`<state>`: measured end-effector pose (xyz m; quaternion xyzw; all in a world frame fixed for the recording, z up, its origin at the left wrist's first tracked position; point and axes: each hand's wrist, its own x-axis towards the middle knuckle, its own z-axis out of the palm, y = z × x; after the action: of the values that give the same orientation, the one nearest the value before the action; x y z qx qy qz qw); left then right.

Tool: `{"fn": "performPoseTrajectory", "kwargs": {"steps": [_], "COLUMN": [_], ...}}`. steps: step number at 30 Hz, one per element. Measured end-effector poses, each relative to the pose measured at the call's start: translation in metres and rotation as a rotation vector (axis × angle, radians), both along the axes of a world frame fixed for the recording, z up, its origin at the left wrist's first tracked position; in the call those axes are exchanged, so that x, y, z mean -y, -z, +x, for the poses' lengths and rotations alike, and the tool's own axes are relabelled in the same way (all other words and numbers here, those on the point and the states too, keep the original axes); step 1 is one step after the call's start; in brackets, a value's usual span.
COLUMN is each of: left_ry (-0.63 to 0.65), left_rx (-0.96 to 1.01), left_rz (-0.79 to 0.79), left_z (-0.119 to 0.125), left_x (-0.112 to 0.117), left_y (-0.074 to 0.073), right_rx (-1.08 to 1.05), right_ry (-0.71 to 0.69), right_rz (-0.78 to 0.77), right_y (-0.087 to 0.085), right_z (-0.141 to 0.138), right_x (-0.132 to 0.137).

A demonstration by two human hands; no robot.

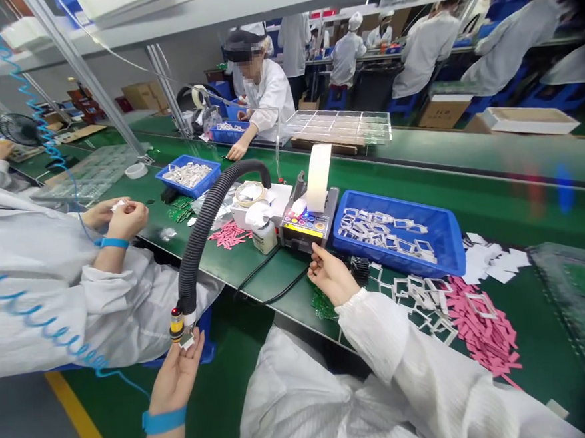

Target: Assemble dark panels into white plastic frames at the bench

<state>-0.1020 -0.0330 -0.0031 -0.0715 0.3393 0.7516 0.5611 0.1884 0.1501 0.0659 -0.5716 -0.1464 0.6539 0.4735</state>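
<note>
My left hand [178,374], palm up with a blue band at the wrist, is at the lower end of a black corrugated hose [195,252]. A small white piece [186,343] sits between its fingertips, just under a yellow-and-black sensor [176,325] with a red light. My right hand [332,274] is at the lower front of a tape dispenser [303,228] with a pale strip standing up from it. Its fingers are curled together, the index fingertip by the machine's front edge; what they hold, if anything, is hidden.
Right of the dispenser, a blue tray [398,231] holds white frames. Pink strips [483,329], loose frames [418,293] and white cards [495,258] lie beyond. A white bottle [263,231] stands left of the dispenser. A co-worker's hands [122,217] are at the left; another person sits opposite.
</note>
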Motion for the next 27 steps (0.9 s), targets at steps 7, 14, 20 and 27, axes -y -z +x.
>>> {"fn": "performPoseTrajectory", "kwargs": {"steps": [7,14,20,27], "left_ry": [0.007,0.384,0.659,0.732], "left_rx": [0.052,0.073,0.021,-0.032], "left_rz": [0.014,-0.08,0.119,0.155], "left_z": [0.034,0.153,0.221,0.241], "left_x": [-0.013,-0.041,-0.049,-0.046], "left_y": [0.004,-0.055,-0.103,-0.11], "right_rx": [0.002,0.225,0.687,0.9], "right_ry": [-0.019,-0.299,-0.366,-0.22], "right_rz": [0.13,0.547,0.886,0.901], "right_y": [-0.016,-0.053,-0.064,-0.07], "right_z": [0.001,0.021,0.048,0.067], "right_x": [0.017,0.109,0.136,0.129]}}
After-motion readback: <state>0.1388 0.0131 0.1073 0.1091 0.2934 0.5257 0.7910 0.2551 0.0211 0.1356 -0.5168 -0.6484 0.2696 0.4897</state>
